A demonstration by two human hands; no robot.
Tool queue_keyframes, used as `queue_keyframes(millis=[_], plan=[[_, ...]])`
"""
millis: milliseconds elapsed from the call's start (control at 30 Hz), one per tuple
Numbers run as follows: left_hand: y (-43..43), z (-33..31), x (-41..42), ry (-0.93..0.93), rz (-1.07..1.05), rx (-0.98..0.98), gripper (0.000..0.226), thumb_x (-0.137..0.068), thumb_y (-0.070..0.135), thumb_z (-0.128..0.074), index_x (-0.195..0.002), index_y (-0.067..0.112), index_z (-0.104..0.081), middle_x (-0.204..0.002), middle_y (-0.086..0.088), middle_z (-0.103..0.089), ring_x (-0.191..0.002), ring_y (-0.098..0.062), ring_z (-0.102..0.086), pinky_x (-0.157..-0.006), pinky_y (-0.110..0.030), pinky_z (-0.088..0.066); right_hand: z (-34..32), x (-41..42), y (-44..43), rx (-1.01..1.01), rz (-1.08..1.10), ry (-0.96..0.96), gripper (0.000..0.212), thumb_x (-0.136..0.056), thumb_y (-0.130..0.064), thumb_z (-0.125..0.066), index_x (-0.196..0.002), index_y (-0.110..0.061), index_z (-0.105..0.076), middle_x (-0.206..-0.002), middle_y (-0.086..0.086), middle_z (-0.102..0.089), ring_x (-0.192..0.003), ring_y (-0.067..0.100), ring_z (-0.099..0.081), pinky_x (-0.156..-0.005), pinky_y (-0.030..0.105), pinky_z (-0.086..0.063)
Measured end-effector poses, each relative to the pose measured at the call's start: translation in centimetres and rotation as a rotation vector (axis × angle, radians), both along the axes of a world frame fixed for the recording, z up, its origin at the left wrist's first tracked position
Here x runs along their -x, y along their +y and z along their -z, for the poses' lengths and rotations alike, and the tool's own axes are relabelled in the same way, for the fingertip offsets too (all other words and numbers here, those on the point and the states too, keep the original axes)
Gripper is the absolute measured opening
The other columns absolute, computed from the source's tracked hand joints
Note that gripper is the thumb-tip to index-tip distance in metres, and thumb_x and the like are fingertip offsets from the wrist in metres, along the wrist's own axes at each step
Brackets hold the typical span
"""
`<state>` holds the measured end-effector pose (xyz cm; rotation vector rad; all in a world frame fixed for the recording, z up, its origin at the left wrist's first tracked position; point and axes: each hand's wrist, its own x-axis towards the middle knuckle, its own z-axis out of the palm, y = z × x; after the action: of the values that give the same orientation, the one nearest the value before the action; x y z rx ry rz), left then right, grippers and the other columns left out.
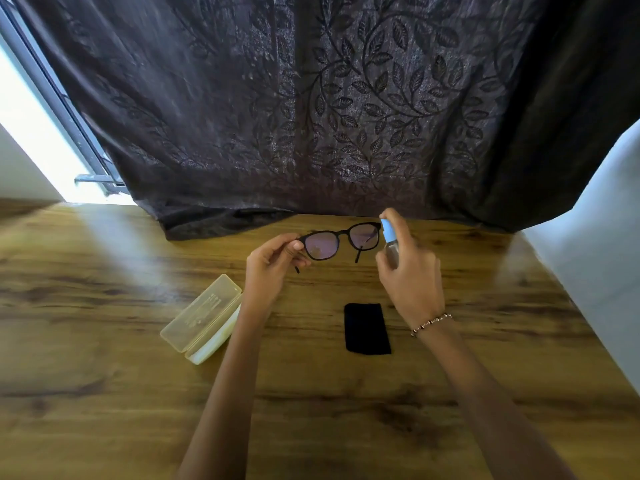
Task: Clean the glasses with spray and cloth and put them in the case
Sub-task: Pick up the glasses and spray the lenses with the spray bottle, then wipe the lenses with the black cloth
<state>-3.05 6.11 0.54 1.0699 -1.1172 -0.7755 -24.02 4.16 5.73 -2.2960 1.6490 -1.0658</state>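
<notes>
Hands hold glasses [337, 240] and, apparently, spray [389, 242].

Wooden table [104, 375], dark grain streaks. On it: translucent yellowish glasses case [202, 318] lying open at left; black cloth [367, 329] flat near centre; dark leaf-patterned curtain [221, 223] hem resting on far edge

Table [104, 393] near edge and far left are bare wood, free to pass. Open case [202, 318] sits just left of the left forearm, blocks that side. Cloth [367, 329] lies flat between the forearms, low, no real obstacle. Curtain [311, 116] drapes onto the table's far edge, closing off room behind the glasses [337, 241]. Wall [595, 237] limits the right.
</notes>
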Motion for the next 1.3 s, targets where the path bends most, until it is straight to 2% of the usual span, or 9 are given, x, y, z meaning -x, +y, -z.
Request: queue_keyframes(millis=[133,200,433,600,767,867,1000,1100,1300], plan=[[-0.1,0.1,0.0,0.011,0.008,-0.007,0.015,-0.087,0.025,-0.058,-0.096,0.018,-0.068,-0.078,0.0,-0.071,-0.067,-0.017,-0.068,-0.066,-0.028,-0.057,0.6,0.2,-0.1,0.084,0.007,-0.091,0.051,-0.085,-0.006,-0.061,-0.133,-0.02,-0.051,-0.061,-0.011,-0.04,-0.047,0.0,-0.039,-0.05,0.012,-0.036],[-0.1,0.1,0.0,0.01,0.01,-0.013,0.016,-0.087,0.027,-0.059,-0.096,0.018,-0.069,-0.079,-0.001,-0.071,-0.067,-0.018,-0.068,-0.066,-0.029,-0.057,1.0,0.3,-0.4,0.108,0.001,-0.116,0.048,-0.084,-0.007,-0.062,-0.13,-0.02,-0.053,-0.06,-0.011,-0.042,-0.046,-0.003,-0.039,-0.049,0.006,-0.029],[0.1,0.0,0.1,0.006,-0.013,-0.029,0.015,-0.085,0.027,-0.06,-0.095,0.02,-0.068,-0.079,-0.003,-0.07,-0.067,-0.019,-0.068,-0.066,-0.028,-0.056,4.2,1.9,-2.5,-0.09,0.016,-0.324,0.053,-0.093,-0.021,-0.046,-0.141,-0.039,-0.028,-0.057,-0.003,-0.051,-0.042,0.011,-0.048,-0.039,0.028,-0.043],[0.1,0.0,0.0,-0.021,-0.03,-0.038,0.023,-0.085,0.024,-0.059,-0.099,0.008,-0.066,-0.08,-0.009,-0.069,-0.067,-0.019,-0.068,-0.067,-0.027,-0.056,8.4,4.4,-4.3,-0.363,0.104,-0.422,0.061,-0.099,-0.027,-0.046,-0.147,-0.036,-0.01,-0.094,0.011,-0.064,-0.069,0.028,-0.064,-0.06,0.045,-0.056],[0.0,0.0,0.0,-0.047,-0.034,-0.041,0.019,-0.087,0.019,-0.059,-0.1,0.007,-0.066,-0.079,-0.009,-0.068,-0.066,-0.017,-0.066,-0.067,-0.027,-0.056,11.1,5.7,-5.1,-0.405,0.186,-0.421,0.054,-0.092,-0.026,-0.061,-0.137,-0.021,-0.032,-0.108,0.005,-0.062,-0.094,0.029,-0.062,-0.078,0.041,-0.053],[-0.1,0.4,-0.2,-0.077,-0.042,-0.056,0.01,-0.087,0.015,-0.06,-0.094,0.018,-0.067,-0.076,-0.003,-0.07,-0.067,-0.018,-0.067,-0.068,-0.028,-0.057,11.9,5.8,-5.0,-0.41,0.197,-0.425,0.044,-0.09,-0.022,-0.064,-0.126,-0.012,-0.04,-0.101,0.003,-0.06,-0.095,0.028,-0.061,-0.068,0.027,-0.046],[-0.1,0.7,-0.1,-0.115,-0.067,-0.057,0.02,-0.088,0.014,-0.061,-0.088,0.033,-0.067,-0.071,0.006,-0.071,-0.065,-0.014,-0.068,-0.065,-0.023,-0.055,11.8,5.8,-4.8,-0.388,0.203,-0.436,0.038,-0.09,-0.016,-0.064,-0.119,-0.008,-0.041,-0.097,0.001,-0.058,-0.088,0.023,-0.061,-0.06,0.017,-0.039],[0.0,0.6,-0.1,-0.12,-0.076,-0.055,0.024,-0.088,0.017,-0.062,-0.085,0.04,-0.067,-0.072,0.007,-0.071,-0.065,-0.016,-0.069,-0.065,-0.024,-0.056,11.6,5.9,-4.8,-0.428,0.215,-0.455,0.044,-0.089,-0.013,-0.064,-0.125,-0.008,-0.039,-0.099,0.0,-0.057,-0.093,0.022,-0.061,-0.071,0.025,-0.044],[0.0,0.7,-0.2,-0.131,-0.088,-0.053,0.019,-0.089,0.011,-0.061,-0.089,0.029,-0.066,-0.07,0.007,-0.07,-0.064,-0.013,-0.069,-0.065,-0.021,-0.055,10.0,6.0,-3.1,-0.375,0.311,-0.535,0.074,-0.073,-0.012,-0.082,-0.132,-0.013,-0.037,-0.118,-0.004,-0.048,-0.107,0.012,-0.048,-0.088,0.028,-0.043]])
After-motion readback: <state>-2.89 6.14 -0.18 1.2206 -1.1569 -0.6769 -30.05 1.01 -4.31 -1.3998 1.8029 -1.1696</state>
